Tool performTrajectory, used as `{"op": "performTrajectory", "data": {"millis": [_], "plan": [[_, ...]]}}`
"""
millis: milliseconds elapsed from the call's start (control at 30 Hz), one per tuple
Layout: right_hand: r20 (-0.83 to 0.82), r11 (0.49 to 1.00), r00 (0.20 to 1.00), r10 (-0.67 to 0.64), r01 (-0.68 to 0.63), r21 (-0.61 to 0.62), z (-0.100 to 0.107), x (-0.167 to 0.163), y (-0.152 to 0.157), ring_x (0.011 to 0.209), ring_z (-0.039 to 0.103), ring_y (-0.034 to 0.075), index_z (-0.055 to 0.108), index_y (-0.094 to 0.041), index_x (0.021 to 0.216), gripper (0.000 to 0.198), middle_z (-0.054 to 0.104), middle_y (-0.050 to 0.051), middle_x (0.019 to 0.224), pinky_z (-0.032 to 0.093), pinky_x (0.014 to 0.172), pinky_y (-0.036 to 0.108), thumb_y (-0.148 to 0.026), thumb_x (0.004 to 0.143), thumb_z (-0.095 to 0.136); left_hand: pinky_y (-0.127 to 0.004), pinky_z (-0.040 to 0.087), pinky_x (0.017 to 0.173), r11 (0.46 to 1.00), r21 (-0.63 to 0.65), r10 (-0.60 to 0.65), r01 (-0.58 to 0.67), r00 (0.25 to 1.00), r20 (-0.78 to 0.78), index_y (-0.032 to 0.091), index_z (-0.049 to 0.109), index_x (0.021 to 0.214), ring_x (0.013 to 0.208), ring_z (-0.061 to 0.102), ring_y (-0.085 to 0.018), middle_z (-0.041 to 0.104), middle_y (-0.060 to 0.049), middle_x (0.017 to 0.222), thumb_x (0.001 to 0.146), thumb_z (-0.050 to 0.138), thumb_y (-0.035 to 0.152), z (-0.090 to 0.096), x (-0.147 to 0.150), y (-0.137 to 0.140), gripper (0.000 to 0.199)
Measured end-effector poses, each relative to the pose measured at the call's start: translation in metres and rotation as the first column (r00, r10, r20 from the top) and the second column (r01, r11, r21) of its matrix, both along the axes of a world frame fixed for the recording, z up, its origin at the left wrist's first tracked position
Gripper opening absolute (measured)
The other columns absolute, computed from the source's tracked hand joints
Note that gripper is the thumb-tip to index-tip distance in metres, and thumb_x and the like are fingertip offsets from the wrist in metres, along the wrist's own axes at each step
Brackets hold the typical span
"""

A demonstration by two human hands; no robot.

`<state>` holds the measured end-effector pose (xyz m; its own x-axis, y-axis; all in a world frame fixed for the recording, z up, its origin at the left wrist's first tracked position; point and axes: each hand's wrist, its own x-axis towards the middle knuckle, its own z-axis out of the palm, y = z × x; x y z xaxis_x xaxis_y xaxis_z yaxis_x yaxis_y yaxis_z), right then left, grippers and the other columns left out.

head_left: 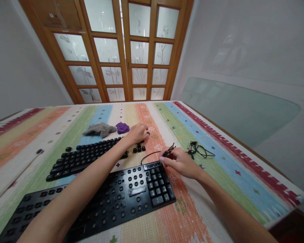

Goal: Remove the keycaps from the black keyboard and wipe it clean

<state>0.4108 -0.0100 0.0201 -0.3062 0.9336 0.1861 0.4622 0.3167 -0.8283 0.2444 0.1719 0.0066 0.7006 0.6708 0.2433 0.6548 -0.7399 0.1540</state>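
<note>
A black keyboard base (111, 195) lies nearest me, mostly bare of keycaps, with the number pad keys (159, 185) still fitted at its right end. Behind it, removed keycaps (88, 157) are laid out in rows, partly covered by my left forearm. My left hand (138, 132) reaches past them, fingers closed on a single black keycap (148, 133) at the tips. Just below sit several loose keycaps (138, 148). Above the base's top right corner, my right hand (178, 161) is closed on a small thin brown-and-black object (171, 148), its kind unclear.
A grey cloth (100, 129) and a purple lump (122, 128) lie behind the keycaps. To the right is the coiled black cable (201, 150). A long thin brush (20, 172) rests at left on the striped tablecloth (233, 168). One keycap (68, 149) sits apart.
</note>
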Motion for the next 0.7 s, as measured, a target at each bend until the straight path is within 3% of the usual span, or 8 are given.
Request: {"op": "performTrajectory", "data": {"millis": [200,300,433,633,700], "plan": [[0.052,0.996,0.994,0.091,-0.091,-0.015,-0.001,-0.003,-0.001,0.064,0.054,0.013,0.067,-0.014,0.08,0.026,0.063,0.003,0.073,0.04,0.058,0.025,-0.035,0.091,0.056,-0.03,0.047,0.077,0.991,-0.007,-0.133,0.134,0.99,0.052,0.015,0.07,0.101,0.082,0.061,-0.019,0.068,-0.006,0.082,0.088,0.058,0.023,0.008,-0.026,-0.048,0.019],[0.066,0.994,0.991,0.112,-0.112,-0.003,-0.001,-0.005,-0.001,0.063,0.054,0.012,0.067,-0.014,0.082,0.025,0.064,0.002,0.073,0.041,0.059,0.025,-0.034,0.092,0.056,-0.029,0.046,0.071,0.965,-0.039,-0.254,0.258,0.964,0.086,0.014,0.071,0.09,0.074,0.059,-0.018,0.067,-0.006,0.077,0.09,0.057,0.025,0.007,-0.043,-0.08,0.017],[0.016,0.991,0.992,0.125,-0.124,-0.04,-0.002,-0.005,0.0,0.063,0.057,0.012,0.066,-0.015,0.083,0.024,0.064,0.002,0.071,0.045,0.06,0.025,-0.035,0.092,0.056,-0.028,0.045,0.07,0.944,-0.094,-0.308,0.317,0.946,0.099,0.016,0.071,0.089,0.07,0.058,-0.016,0.066,-0.004,0.073,0.092,0.055,0.024,0.003,-0.064,-0.114,0.018],[-0.113,0.964,0.984,0.135,-0.157,-0.214,-0.014,-0.006,0.002,0.058,0.06,0.013,0.062,-0.015,0.091,0.025,0.064,0.002,0.071,0.05,0.056,0.026,-0.04,0.091,0.058,-0.028,0.045,0.068,0.939,-0.106,-0.323,0.328,0.945,0.058,0.016,0.07,0.09,0.073,0.059,-0.016,0.067,-0.005,0.078,0.093,0.053,0.022,-0.002,-0.074,-0.134,0.018],[-0.095,0.964,0.985,0.144,-0.161,-0.212,-0.016,-0.01,0.001,0.057,0.059,0.013,0.063,-0.015,0.093,0.024,0.064,0.002,0.072,0.049,0.054,0.026,-0.039,0.091,0.058,-0.027,0.044,0.067,0.942,-0.094,-0.32,0.323,0.946,0.051,0.015,0.069,0.085,0.071,0.059,-0.016,0.066,-0.005,0.076,0.093,0.052,0.021,-0.003,-0.074,-0.135,0.019]]}}
